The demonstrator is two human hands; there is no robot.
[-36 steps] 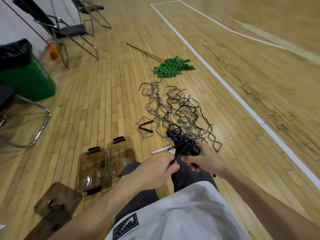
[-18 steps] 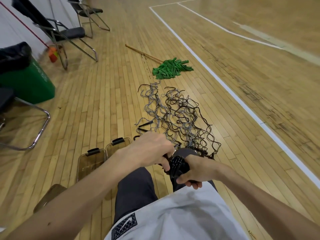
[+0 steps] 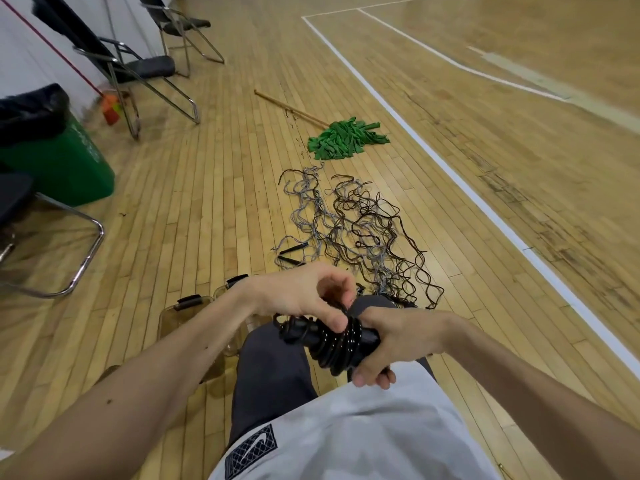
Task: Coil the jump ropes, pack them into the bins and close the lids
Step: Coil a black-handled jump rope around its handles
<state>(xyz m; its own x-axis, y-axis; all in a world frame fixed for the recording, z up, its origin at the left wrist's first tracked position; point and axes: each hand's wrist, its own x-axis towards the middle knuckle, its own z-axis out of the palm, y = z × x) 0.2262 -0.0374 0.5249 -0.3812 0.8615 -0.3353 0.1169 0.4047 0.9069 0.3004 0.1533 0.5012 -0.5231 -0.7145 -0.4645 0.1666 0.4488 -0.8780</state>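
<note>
While within fingers point(image 3: 372, 378), jump rope point(image 3: 341, 344)

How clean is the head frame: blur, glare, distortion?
Head view: wide-angle bend, the floorboards fan out toward the left edge; the green trash bin and the right edge look smeared; soft sheen on the far court, no hard glare; the left hand, the right hand and the coiled black rope they grip are fairly sharp at centre.
</note>
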